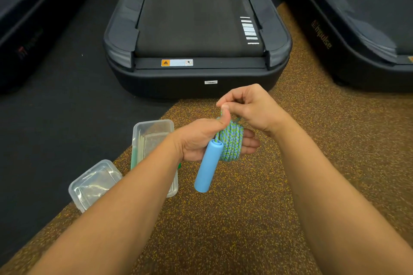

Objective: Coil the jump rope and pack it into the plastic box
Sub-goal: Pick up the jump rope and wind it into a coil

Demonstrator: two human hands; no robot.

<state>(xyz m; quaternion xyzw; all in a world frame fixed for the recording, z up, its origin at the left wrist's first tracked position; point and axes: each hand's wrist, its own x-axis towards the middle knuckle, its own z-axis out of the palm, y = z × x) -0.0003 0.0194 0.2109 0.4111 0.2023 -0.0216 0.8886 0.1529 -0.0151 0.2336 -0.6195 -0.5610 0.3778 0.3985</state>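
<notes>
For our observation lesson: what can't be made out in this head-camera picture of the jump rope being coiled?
All head view.
Second handle of the jump rope: not visible.
Its free end: hidden in the pinch of the right hand.
Inside of the plastic box: partly covered by the left forearm.
Print on the treadmill warning label: too small.

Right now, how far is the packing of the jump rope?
Done: several turns of the jump rope are coiled around the left hand, with the blue handle hanging. In hand: the right hand pinches a strand above the coil. Left: put it into the open plastic box, which holds no rope.
</notes>
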